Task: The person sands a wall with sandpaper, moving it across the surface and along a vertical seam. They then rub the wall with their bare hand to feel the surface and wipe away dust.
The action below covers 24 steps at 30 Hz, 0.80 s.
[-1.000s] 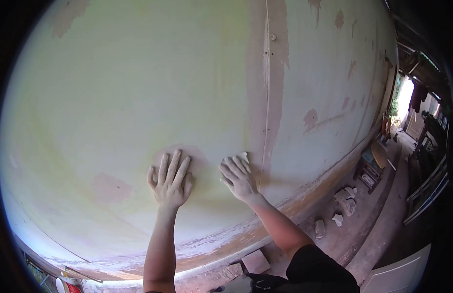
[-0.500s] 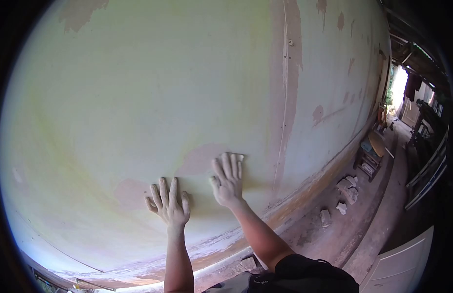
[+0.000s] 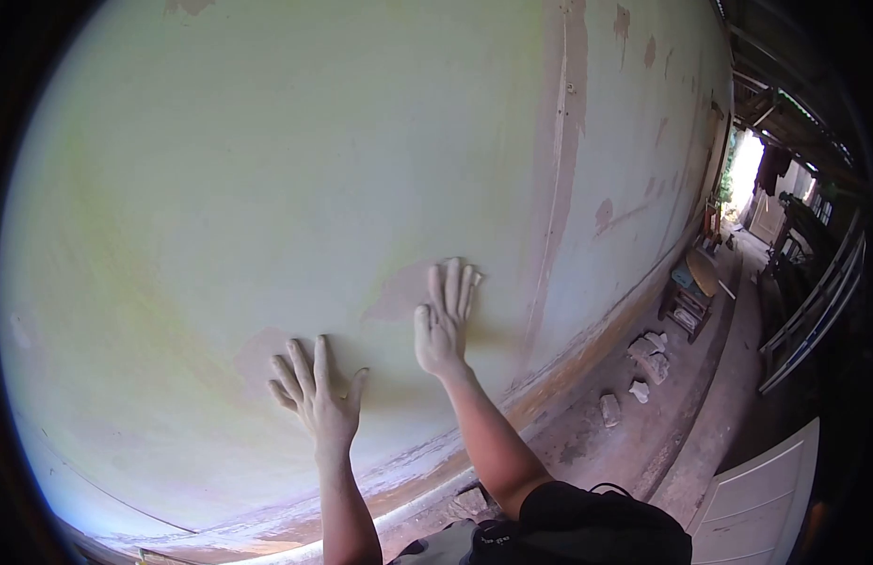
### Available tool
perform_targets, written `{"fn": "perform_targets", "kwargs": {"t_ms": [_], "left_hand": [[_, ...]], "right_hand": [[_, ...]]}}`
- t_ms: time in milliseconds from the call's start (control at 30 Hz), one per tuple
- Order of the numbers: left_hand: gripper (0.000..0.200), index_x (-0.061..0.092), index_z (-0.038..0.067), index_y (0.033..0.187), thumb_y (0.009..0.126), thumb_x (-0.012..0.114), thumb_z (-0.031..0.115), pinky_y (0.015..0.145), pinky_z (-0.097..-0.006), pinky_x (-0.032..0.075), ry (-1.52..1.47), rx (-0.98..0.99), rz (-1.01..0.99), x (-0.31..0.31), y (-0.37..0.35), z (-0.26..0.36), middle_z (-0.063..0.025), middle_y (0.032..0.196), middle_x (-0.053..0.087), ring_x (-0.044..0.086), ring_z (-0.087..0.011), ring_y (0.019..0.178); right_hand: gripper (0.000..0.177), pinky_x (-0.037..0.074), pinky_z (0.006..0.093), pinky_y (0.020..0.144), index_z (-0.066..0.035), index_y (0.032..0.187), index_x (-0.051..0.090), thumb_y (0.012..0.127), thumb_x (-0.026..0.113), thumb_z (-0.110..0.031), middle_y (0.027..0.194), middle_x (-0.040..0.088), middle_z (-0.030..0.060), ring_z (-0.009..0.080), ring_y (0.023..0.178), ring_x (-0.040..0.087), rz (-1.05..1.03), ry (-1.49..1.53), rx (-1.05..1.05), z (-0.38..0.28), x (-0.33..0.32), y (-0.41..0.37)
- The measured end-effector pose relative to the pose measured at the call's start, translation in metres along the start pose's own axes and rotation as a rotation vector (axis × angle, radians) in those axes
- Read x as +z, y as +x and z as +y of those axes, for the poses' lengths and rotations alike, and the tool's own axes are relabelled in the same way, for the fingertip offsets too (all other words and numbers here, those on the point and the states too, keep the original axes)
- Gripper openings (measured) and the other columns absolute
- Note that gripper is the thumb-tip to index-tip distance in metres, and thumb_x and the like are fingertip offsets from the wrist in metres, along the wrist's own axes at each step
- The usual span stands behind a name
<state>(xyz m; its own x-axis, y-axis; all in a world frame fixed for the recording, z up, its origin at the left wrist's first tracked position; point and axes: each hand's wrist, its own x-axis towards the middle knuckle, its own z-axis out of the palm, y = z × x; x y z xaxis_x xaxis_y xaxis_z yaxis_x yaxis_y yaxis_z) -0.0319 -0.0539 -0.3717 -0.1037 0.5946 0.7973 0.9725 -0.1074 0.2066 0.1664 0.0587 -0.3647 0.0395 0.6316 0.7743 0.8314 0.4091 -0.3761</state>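
In the head view, my left hand [image 3: 321, 400] lies against the pale green wall [image 3: 267, 188], fingers spread and nothing in its grip. To its right, my right hand [image 3: 444, 330] presses its outstretched fingers to the wall over a small sheet that looks like sandpaper [image 3: 477, 279]. Only a pale edge of that sheet shows past the fingertips; the rest is hidden. Both hands are coated in whitish dust. A pinkish bare patch [image 3: 396, 294] lies just left of my right fingers, and a fainter one [image 3: 262, 350] is by my left fingertips.
A vertical board seam [image 3: 555, 188] with screws runs up the wall on the right. Broken chunks [image 3: 650, 363] lie on the floor along the wall's base. Beyond them is a small stool-like stand [image 3: 688, 306] with things on it. A white panel [image 3: 761, 499] leans at lower right.
My right hand has slid upward on the wall with the sheet. The left hand stays low, its thumb now spread wider. The view has shifted slightly.
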Motion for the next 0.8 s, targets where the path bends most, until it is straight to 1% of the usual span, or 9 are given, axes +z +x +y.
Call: {"fn": "perform_targets", "kwargs": {"t_ms": [167, 267, 400, 500, 633, 667, 700, 733, 800], "left_hand": [[0.093, 0.037, 0.025, 0.164, 0.086, 0.083, 0.047, 0.125, -0.0681, -0.002, -0.003, -0.024, -0.159, -0.026, 0.004, 0.003, -0.0199, 0.175, 0.016, 0.001, -0.0475, 0.161], [0.091, 0.036, 0.033, 0.164, 0.087, 0.080, 0.052, 0.120, -0.0750, -0.004, -0.073, -0.028, -0.207, -0.014, 0.003, 0.012, -0.0215, 0.175, 0.010, -0.003, -0.0555, 0.158], [0.090, 0.037, 0.035, 0.163, 0.086, 0.081, 0.052, 0.117, -0.0798, -0.005, -0.036, -0.066, -0.153, -0.002, 0.007, 0.021, -0.0239, 0.174, 0.009, -0.005, -0.0599, 0.156], [0.090, 0.038, 0.036, 0.163, 0.086, 0.081, 0.051, 0.116, -0.0808, -0.005, -0.015, -0.085, -0.181, 0.000, 0.006, 0.022, -0.0244, 0.174, 0.009, -0.006, -0.0607, 0.155], [0.098, 0.036, 0.029, 0.164, 0.082, 0.086, 0.043, 0.119, -0.0756, -0.006, 0.032, -0.065, -0.174, -0.002, 0.006, 0.021, -0.0247, 0.175, 0.006, -0.008, -0.0551, 0.158], [0.098, 0.036, 0.029, 0.164, 0.082, 0.086, 0.043, 0.119, -0.0756, -0.006, 0.033, -0.070, -0.198, -0.004, 0.004, 0.022, -0.0247, 0.175, 0.006, -0.008, -0.0551, 0.158], [0.097, 0.036, 0.029, 0.164, 0.082, 0.085, 0.042, 0.120, -0.0747, -0.006, 0.012, -0.057, -0.175, -0.006, 0.006, 0.022, -0.0238, 0.175, 0.006, -0.007, -0.0544, 0.158], [0.096, 0.037, 0.030, 0.164, 0.083, 0.085, 0.042, 0.121, -0.0737, -0.005, -0.016, -0.044, -0.140, -0.007, 0.007, 0.023, -0.0230, 0.175, 0.006, -0.007, -0.0537, 0.158], [0.094, 0.037, 0.030, 0.164, 0.084, 0.085, 0.041, 0.122, -0.0721, -0.004, -0.025, -0.050, -0.107, -0.006, 0.006, 0.024, -0.0211, 0.176, 0.007, -0.006, -0.0520, 0.159]], "right_hand": [[0.068, -0.009, 0.0529, 0.129, -0.006, 0.169, 0.008, 0.113, 0.019, -0.042, 0.176, -0.004, 0.0207, 0.0412, 0.161, -0.010, 0.323, 0.360, 0.340, 0.099, -0.031, 0.053], [0.069, -0.010, 0.0529, 0.128, -0.006, 0.169, 0.007, 0.113, 0.020, -0.044, 0.175, -0.005, 0.0222, 0.0427, 0.161, -0.010, 0.476, 0.320, 0.459, 0.099, -0.014, 0.074], [0.069, -0.008, 0.0532, 0.129, -0.007, 0.169, 0.008, 0.112, 0.020, -0.044, 0.175, -0.004, 0.0225, 0.0423, 0.161, -0.011, 0.187, 0.035, 0.057, -0.008, -0.005, 0.016], [0.074, -0.009, 0.0515, 0.129, -0.005, 0.169, 0.005, 0.112, 0.017, -0.051, 0.175, -0.009, 0.0207, 0.0414, 0.160, -0.015, 0.018, 0.105, 0.128, 0.020, -0.012, 0.011], [0.071, -0.010, 0.0516, 0.129, -0.006, 0.169, 0.006, 0.113, 0.017, -0.048, 0.176, -0.008, 0.0202, 0.0389, 0.161, -0.012, 0.296, 0.229, 0.225, 0.087, -0.025, 0.048], [0.071, -0.010, 0.0516, 0.129, -0.006, 0.169, 0.006, 0.113, 0.017, -0.048, 0.176, -0.008, 0.0202, 0.0389, 0.161, -0.012, 0.278, 0.222, 0.240, 0.096, -0.024, 0.056], [0.070, -0.010, 0.0526, 0.129, -0.006, 0.169, 0.007, 0.113, 0.020, -0.046, 0.175, -0.006, 0.0211, 0.0396, 0.161, -0.012, 0.352, 0.333, 0.368, 0.101, -0.026, 0.067], [0.068, -0.010, 0.0535, 0.128, -0.007, 0.169, 0.009, 0.113, 0.024, -0.043, 0.175, -0.004, 0.0220, 0.0404, 0.161, -0.011, 0.436, 0.441, 0.486, 0.099, -0.034, 0.073], [0.068, -0.009, 0.0536, 0.129, -0.007, 0.169, 0.009, 0.113, 0.022, -0.043, 0.175, -0.005, 0.0219, 0.0401, 0.161, -0.011, 0.412, 0.352, 0.413, 0.063, -0.030, 0.071]]}}
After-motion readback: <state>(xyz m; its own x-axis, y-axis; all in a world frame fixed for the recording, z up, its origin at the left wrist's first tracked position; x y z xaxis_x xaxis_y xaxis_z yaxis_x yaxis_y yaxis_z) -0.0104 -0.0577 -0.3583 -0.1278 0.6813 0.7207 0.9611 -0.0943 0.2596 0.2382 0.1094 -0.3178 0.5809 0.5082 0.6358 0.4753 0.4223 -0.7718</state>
